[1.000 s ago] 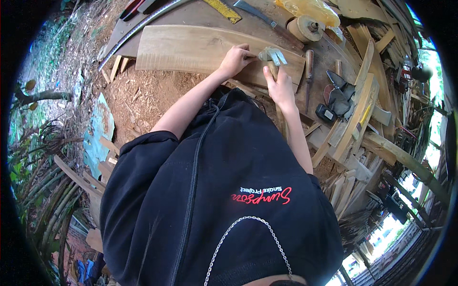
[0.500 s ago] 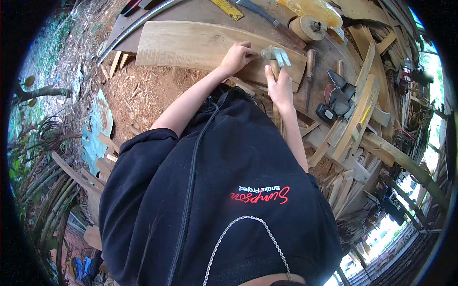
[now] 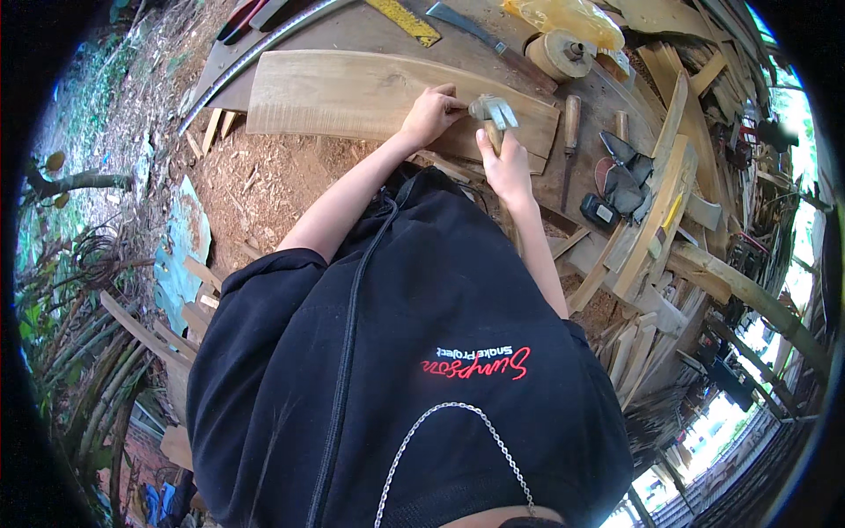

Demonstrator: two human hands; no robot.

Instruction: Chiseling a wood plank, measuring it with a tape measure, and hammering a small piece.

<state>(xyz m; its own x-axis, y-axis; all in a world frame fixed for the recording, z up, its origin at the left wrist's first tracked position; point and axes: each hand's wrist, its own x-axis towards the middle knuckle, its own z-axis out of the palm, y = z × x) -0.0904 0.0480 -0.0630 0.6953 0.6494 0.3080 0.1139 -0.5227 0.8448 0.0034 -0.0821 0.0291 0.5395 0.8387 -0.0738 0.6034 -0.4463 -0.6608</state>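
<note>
A long, pale wooden plank [image 3: 326,92] lies across the low wooden work surface in front of me. My left hand [image 3: 429,118] rests over the plank's near side, its fingertips pinched together. Whatever is between them is too small to make out. Just to the right, my right hand [image 3: 508,165] grips a claw hammer [image 3: 495,112] by its wooden handle, close under the head. The metal head hangs right beside my left fingertips, over the plank; contact cannot be judged.
On the surface lie a chisel [image 3: 570,132], a long blade with a wooden handle [image 3: 519,66], a round wooden spool [image 3: 563,55], a yellow ruler [image 3: 400,19] and a curved metal strip [image 3: 255,55]. A tape measure [image 3: 600,211] sits by wood offcuts [image 3: 656,220]. Sawdust [image 3: 264,180] covers the ground.
The hammer and my right hand have shifted slightly left and down in view, nearer my left fingertips. The whole view has tilted a little; the left hand keeps its pinch.
</note>
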